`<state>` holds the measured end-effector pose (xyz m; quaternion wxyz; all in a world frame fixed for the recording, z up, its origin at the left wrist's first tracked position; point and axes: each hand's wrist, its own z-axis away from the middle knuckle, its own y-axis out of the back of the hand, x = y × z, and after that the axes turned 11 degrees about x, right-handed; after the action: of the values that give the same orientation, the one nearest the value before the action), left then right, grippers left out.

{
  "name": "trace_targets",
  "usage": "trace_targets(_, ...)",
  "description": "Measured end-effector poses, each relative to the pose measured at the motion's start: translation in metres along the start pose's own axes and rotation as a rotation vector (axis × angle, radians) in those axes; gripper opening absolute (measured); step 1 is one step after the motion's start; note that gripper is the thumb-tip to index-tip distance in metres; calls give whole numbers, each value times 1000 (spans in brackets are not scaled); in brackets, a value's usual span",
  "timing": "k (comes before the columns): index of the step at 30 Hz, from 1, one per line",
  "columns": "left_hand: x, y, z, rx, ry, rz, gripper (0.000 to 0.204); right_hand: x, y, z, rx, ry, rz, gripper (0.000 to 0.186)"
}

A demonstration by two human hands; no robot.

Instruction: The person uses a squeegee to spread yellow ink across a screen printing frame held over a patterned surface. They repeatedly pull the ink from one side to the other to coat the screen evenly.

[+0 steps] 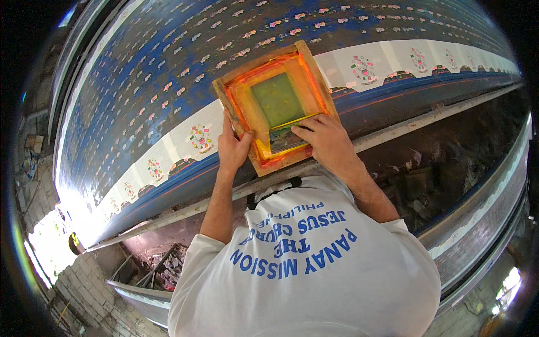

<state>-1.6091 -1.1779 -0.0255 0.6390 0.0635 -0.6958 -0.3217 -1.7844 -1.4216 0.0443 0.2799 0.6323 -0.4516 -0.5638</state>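
We see the left hand (pixel 233 147) clamped on the near-left edge of a wooden screen frame (pixel 276 104) lying on blue printed cloth (pixel 140 90). The right hand (pixel 328 143), fingers curled, presses what looks like a squeegee (pixel 286 137), its blade half hidden under the knuckles.

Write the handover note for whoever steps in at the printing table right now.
Left hand: gripping the near left edge of the wooden screen frame.
Right hand: pressing the squeegee at the frame's near end.
Frame lies on the white border strip of the long blue printed cloth.
Done: motifs show on the strip to both sides.
Left: the print under the frame is hidden; check it.
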Motion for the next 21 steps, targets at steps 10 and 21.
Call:
trace_targets(10,-4,1,1,-12,-25,-36,101,-12,-4,-10,-69,-42,16,43)
trace_targets(21,-7,0,1,19,-73,-116,106,11,-5,-76,-153,3,-105,47)
